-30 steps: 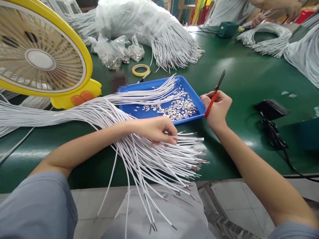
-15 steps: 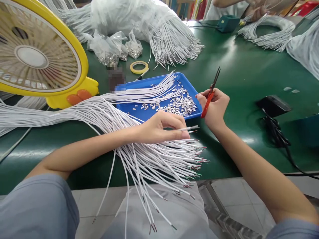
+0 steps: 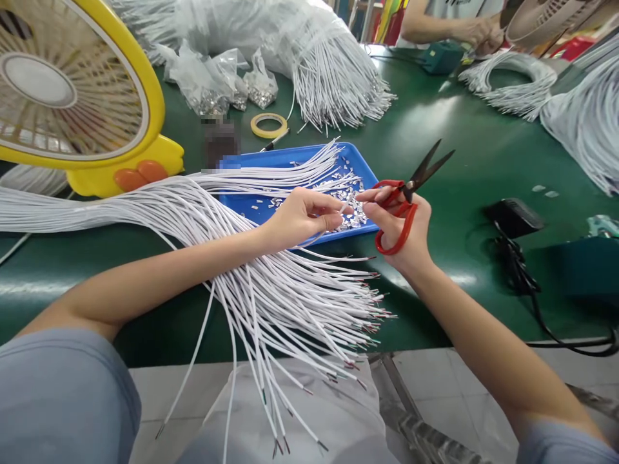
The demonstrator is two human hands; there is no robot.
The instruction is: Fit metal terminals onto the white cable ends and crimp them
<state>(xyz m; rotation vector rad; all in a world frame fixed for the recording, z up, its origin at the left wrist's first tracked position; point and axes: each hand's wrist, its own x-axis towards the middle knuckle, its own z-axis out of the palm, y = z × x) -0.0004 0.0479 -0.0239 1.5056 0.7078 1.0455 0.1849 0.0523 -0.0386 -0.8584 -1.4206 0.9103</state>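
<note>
Between its thumb and fingers, my left hand [image 3: 302,219] pinches a white cable near its end, above the front of a blue tray [image 3: 294,156]. My right hand [image 3: 411,235] has red-handled scissors [image 3: 405,193] hooked on it, blades parted and pointing up and away. Its thumb and forefinger reach toward the cable end; whether they touch it I cannot tell. Small silvery metal pieces [image 3: 355,216] lie in the tray, along with the ends of a bundle of white cables [image 3: 290,177]. Under my left forearm fans a larger cable bundle [image 3: 300,296], dark and reddish wire tips at its ends.
A yellow fan [image 3: 159,96] stands at the left. Behind the tray are a tape roll [image 3: 269,125], plastic bags of metal parts [image 3: 261,87] and a wrapped cable bundle [image 3: 338,84]. A black adapter [image 3: 513,216] with its cord lies right. Another person's hands [image 3: 483,35] are at the far side.
My left hand has lifted away from me to the tray with the cable. My right hand has come left toward it, and the scissors have turned and their blades spread.
</note>
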